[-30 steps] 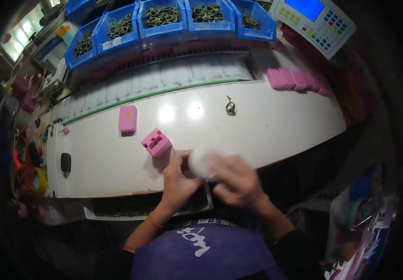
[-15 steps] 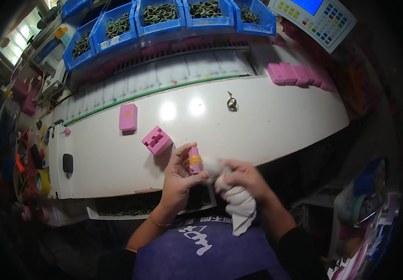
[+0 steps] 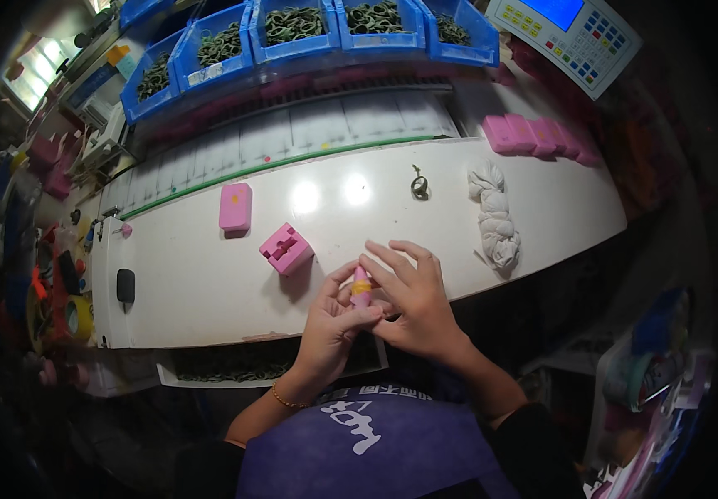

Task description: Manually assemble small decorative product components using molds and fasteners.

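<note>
White lettering [image 3: 364, 432] on purple apron [image 3: 301, 466]; key markings [image 3: 597, 48] on white console [image 3: 572, 56], seemingly too blurred to read

The pink piece [image 3: 360, 287] looks smooth and matt, like rubber. From it, the slotted pink block [image 3: 286, 249] at ten o'clock is matt too. The white table [image 3: 184, 291] is glossy; the rag [image 3: 496, 220] at two is wrinkled cloth. The ring [image 3: 419, 189] at one looks dull metal, the blue bins [image 3: 296, 51] at twelve smooth plastic, the apron [image 3: 434, 441] at six matt cloth.

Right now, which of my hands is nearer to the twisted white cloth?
Right. Your right hand is left of the white cloth and closer to you, not touching it; your left hand is farther left.
</note>
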`<state>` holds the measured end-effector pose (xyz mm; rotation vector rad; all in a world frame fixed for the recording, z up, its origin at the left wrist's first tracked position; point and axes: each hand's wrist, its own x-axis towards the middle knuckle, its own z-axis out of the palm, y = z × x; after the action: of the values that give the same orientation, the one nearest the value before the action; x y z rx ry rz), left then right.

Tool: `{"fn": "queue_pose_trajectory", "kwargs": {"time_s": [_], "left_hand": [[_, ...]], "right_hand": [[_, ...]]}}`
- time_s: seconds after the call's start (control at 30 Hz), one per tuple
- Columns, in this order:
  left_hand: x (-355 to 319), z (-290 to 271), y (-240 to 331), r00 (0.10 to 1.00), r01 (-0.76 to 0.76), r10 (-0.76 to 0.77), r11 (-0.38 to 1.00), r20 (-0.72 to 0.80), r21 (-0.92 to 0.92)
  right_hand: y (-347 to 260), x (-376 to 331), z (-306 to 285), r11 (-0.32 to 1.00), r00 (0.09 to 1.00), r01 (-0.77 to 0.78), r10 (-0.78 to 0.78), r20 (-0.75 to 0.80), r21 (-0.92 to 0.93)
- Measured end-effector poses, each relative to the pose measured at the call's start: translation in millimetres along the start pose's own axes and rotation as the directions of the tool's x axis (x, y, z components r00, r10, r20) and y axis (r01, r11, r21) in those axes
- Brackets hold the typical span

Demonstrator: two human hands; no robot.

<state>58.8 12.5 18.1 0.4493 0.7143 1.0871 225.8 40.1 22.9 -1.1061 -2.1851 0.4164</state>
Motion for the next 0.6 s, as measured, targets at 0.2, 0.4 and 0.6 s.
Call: {"fn": "queue_pose_trajectory", "kwargs": {"time_s": [0.2,0.4,0.6], "left_hand": [[-4,-3,-5,0.994,-0.106,0.108,0.983,-0.007,0.151],[-15,-2,6,0.997,-0.080,0.061,0.776,0.052,0.626],[-19,-40,94,0.636,-0.260,0.771,0.176,0.031,0.949]], "right_hand": [[-5,-4,9,0.997,0.995,-0.016,0.023,-0.093,0.069],[-7,-3,-1,0.941,0.987,-0.162,0.159,0.034,0.297],[-16,25,-21,0.881,0.961,-0.257,0.276,0.008,0.397]]}}
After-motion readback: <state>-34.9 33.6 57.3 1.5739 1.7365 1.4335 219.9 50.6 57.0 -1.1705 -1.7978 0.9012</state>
